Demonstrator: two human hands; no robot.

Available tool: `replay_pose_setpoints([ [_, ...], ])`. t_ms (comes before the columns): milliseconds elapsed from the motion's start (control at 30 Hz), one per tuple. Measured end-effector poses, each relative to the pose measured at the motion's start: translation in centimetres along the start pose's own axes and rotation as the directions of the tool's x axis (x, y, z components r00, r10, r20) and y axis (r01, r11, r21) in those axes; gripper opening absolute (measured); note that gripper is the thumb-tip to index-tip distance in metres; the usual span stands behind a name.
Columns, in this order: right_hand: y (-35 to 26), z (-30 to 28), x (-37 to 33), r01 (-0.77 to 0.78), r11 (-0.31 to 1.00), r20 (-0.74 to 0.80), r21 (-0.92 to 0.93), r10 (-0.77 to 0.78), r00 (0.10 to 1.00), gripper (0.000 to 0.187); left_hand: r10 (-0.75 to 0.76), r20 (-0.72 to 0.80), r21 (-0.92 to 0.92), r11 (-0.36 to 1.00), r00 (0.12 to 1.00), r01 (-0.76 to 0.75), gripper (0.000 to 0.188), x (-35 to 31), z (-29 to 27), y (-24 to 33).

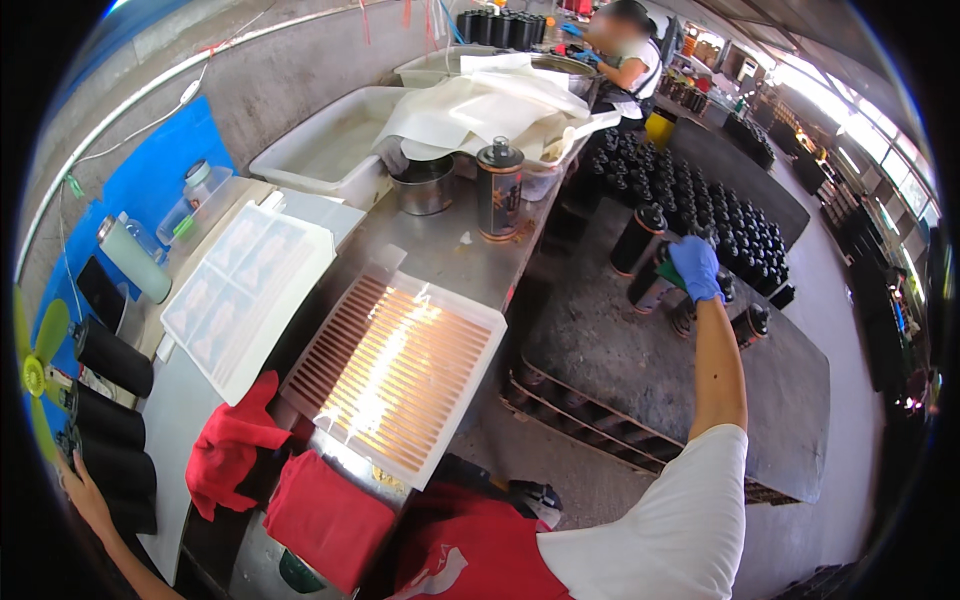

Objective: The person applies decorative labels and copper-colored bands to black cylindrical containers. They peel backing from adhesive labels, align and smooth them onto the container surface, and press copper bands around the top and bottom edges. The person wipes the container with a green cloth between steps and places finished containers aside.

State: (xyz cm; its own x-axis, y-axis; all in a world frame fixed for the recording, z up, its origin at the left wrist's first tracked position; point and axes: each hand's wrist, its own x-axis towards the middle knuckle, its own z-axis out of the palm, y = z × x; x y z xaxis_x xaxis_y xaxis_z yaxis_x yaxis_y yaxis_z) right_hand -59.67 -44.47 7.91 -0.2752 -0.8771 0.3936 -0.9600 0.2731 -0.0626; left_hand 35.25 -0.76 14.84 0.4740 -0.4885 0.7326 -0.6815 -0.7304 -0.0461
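Note:
My right hand (697,268), in a blue glove, reaches out to the dark board on the right. Its fingers are closed on the top of a black bottle (655,292), and a bit of green shows beside them. Another black bottle (637,240) with a narrow cap stands just left of it, and one more (750,326) is to its right. At the lower left edge, my bare left hand (85,497) has its fingers around the cap end of a black bottle (125,475). Other black bottles (113,360) are beside that one.
A lit slatted tray (400,370) lies on the metal bench, with red cloths (330,520) before it. Farther along are a bottle (500,190), a metal pot (424,186) and a white tub (330,150). A green fan (36,372) is left. Another person (632,75) stands at the back.

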Motion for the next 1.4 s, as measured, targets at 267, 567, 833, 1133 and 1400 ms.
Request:
replay_pose_setpoints([
  [267,4.9,7.6,3.4,0.052,0.998,-0.039,0.034,-0.051,0.998,0.037,-0.03,0.056,-0.096,0.995,0.998,0.035,0.035,3.2,-0.9,-2.7],
  [567,-8.4,3.3,1.1,0.333,0.853,-0.056,0.403,-0.34,0.939,0.026,0.0,-0.056,-0.131,0.991,0.998,-0.007,0.019,0.7,-7.6,9.1],
  [833,-38.0,-5.7,-15.2,0.231,0.324,0.145,0.917,-0.814,0.563,0.02,0.046,-0.171,-0.304,0.948,0.984,-0.097,0.013,-1.9,-16.1,14.6],
  [1133,-51.9,-10.4,-24.8,0.652,-0.298,-0.282,0.697,-0.95,-0.132,0.024,0.424,0.394,-0.829,0.548,0.816,0.115,0.019,-4.2,-17.3,18.9],
  [1400,-55.3,-8.7,-24.9,0.54,-0.202,-0.167,0.817,-0.979,-0.113,0.016,0.371,0.327,-0.734,0.68,0.869,-0.014,0.021,-8.5,-3.0,23.0],
])
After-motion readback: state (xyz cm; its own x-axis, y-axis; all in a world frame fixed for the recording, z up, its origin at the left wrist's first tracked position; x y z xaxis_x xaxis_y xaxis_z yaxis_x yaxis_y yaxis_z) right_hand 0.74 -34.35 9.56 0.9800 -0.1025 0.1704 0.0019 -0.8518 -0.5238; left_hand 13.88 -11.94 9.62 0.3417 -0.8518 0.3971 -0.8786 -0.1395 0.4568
